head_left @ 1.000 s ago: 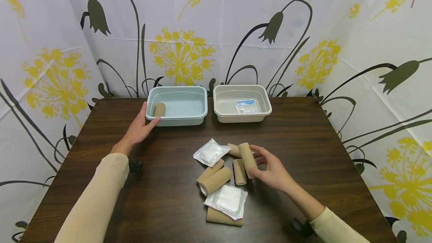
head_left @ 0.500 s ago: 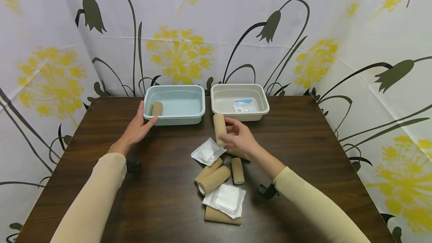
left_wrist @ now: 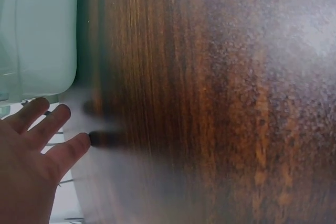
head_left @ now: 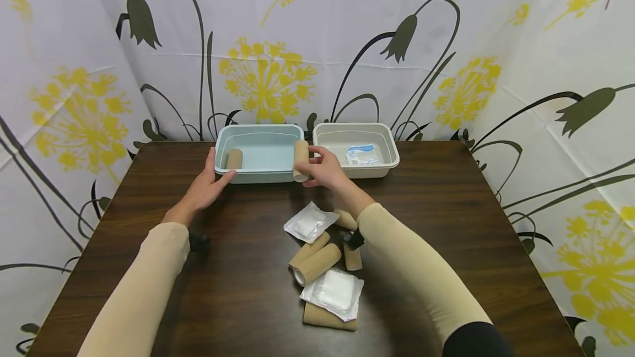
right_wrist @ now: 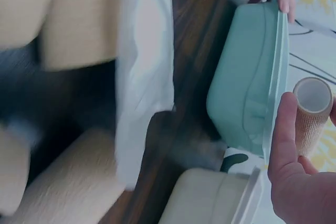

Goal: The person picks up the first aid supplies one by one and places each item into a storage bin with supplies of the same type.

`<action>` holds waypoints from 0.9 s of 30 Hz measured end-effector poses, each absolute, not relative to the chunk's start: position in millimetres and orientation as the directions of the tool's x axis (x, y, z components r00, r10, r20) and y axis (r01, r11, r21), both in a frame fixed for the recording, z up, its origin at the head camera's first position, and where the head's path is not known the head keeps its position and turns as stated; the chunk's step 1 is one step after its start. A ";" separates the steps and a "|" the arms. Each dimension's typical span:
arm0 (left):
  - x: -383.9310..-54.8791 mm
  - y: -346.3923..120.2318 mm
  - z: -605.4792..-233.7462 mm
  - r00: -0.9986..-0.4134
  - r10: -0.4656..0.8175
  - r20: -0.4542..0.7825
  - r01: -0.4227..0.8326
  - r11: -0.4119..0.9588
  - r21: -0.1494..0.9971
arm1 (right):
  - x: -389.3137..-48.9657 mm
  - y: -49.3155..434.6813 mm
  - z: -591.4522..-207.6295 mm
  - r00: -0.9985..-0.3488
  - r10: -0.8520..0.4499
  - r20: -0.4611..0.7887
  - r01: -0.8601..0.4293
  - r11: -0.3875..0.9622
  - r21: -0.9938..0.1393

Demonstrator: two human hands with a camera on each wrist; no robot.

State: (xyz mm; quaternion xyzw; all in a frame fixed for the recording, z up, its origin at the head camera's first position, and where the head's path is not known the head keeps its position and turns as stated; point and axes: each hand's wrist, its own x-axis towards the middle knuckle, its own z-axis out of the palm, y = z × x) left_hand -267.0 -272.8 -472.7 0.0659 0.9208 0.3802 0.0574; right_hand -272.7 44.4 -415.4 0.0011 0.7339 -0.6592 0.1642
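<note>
Centrally in the head view, the right hand (head_left: 324, 169) pinches a tan roll (head_left: 300, 160) between thumb and fingers, roughly upright at the right end of the pale blue tub (head_left: 263, 178), overlapping its rim in the frame. Left of centre, the left hand (head_left: 202, 189) lies with straight fingers along that tub's left end, thumb at the near rim, close to a second roll (head_left: 235, 159) inside. Right of centre, a beige tub (head_left: 368, 172) holds a blue-and-white packet (head_left: 362, 155), while loose rolls (head_left: 317, 264) and white packets (head_left: 310, 222) lie heaped lower down on the dark table (head_left: 238, 291).

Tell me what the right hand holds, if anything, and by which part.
A tan roll, gripped by its curved side in the right hand.
</note>
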 end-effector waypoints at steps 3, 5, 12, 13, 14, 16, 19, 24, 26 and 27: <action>-268.2 -272.9 -470.6 -0.984 0.168 -0.052 0.083 0.702 0.707 | -280.0 33.4 -415.5 -0.955 -0.178 -0.238 0.225 0.087 -0.970; -269.0 -273.6 -469.7 -0.984 0.168 -0.052 0.084 0.708 0.702 | -283.3 26.6 -414.5 -0.957 -0.163 -0.239 0.234 0.050 -0.971; -270.6 -273.8 -471.2 -0.984 0.169 -0.054 0.086 0.719 0.690 | -290.9 10.8 -410.7 -0.960 -0.108 -0.258 0.259 0.007 -0.966; -270.4 -273.5 -471.5 -0.984 0.167 -0.057 0.082 0.720 0.689 | -291.6 9.6 -410.3 -0.960 -0.100 -0.260 0.260 0.010 -0.966; -270.3 -273.0 -471.6 -0.984 0.166 -0.063 0.078 0.721 0.688 | -292.1 8.6 -410.2 -0.962 -0.088 -0.260 0.260 0.017 -0.966; -269.7 -272.7 -471.9 -0.984 0.165 -0.070 0.072 0.723 0.687 | -292.6 6.7 -409.7 -0.965 -0.067 -0.252 0.251 0.029 -0.968; -269.6 -273.1 -471.2 -0.984 0.162 -0.076 0.065 0.720 0.691 | -294.0 5.1 -409.2 -0.971 -0.048 -0.232 0.231 0.036 -0.972; -269.9 -274.1 -470.9 -0.983 0.162 -0.084 0.061 0.723 0.688 | -294.9 4.6 -410.2 -0.974 -0.047 -0.221 0.219 0.048 -0.974; -270.6 -273.9 -472.5 -0.983 0.169 -0.079 0.069 0.722 0.689 | -294.9 4.9 -412.3 -0.976 -0.037 -0.214 0.212 0.055 -0.976; -271.1 -273.8 -473.5 -0.982 0.173 -0.073 0.076 0.720 0.690 | -294.8 5.2 -413.0 -0.978 -0.029 -0.209 0.207 0.059 -0.977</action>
